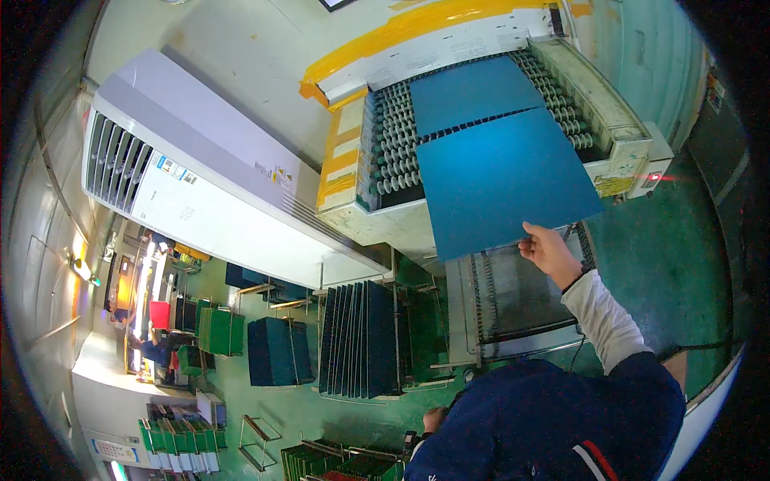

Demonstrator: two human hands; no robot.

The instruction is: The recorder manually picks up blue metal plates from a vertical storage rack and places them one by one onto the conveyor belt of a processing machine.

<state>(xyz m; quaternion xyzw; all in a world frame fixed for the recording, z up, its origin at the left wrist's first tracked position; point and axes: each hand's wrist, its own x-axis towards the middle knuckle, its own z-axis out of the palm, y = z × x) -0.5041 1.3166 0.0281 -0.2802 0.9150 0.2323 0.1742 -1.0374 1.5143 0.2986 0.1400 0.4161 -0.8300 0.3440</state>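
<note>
My right hand [549, 252] pinches the near edge of a flat blue panel [505, 180], thumb on top. That panel slopes up from my hand onto the roller conveyor [395, 140], its near part overhanging the machine's front. Beyond it a second blue panel [473, 92] lies flat on the rollers, with a narrow gap between the two. Low in the view, my left hand [434, 419] shows only in part beside my dark blue jacket; its fingers are hidden.
Below the conveyor stands a frame with a grey top [521, 297]. Racks of upright dark panels [358, 341] and green panels [220, 330] stand on the green floor to the left. A tall white air conditioner [224, 192] is left of the conveyor. People work far left.
</note>
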